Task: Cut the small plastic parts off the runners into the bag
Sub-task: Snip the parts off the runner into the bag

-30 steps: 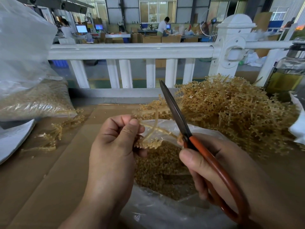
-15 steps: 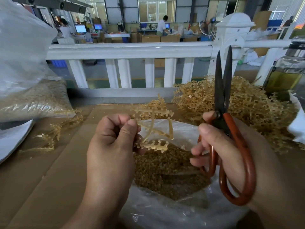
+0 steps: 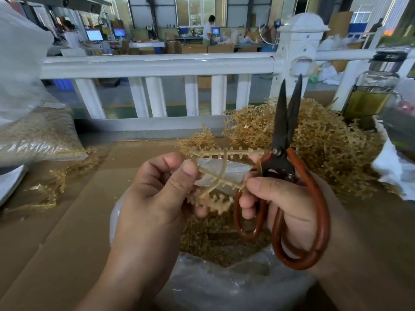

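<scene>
My left hand (image 3: 161,187) pinches a tan plastic runner (image 3: 221,176) between thumb and forefinger, over the open clear bag (image 3: 224,283). The runner is a cross of thin bars; one lower arm still carries small parts. My right hand (image 3: 285,203) holds the scissors (image 3: 287,140) by their red-brown loops, dark blades upright and slightly apart. Its thumb and fingertip also touch the runner's right end. Cut tan parts (image 3: 208,241) fill the bag's bottom.
A big heap of tan runners (image 3: 318,140) lies at the back right on the brown cardboard (image 3: 67,232). Stripped runners (image 3: 51,187) lie at the left beside a filled clear bag (image 3: 33,135). A white railing (image 3: 157,66) crosses behind. A glass jar (image 3: 370,95) stands at the far right.
The scissors left the runner and swung upright. My right hand then came in to the runner's right end, and the runner rose and turned in my left hand.
</scene>
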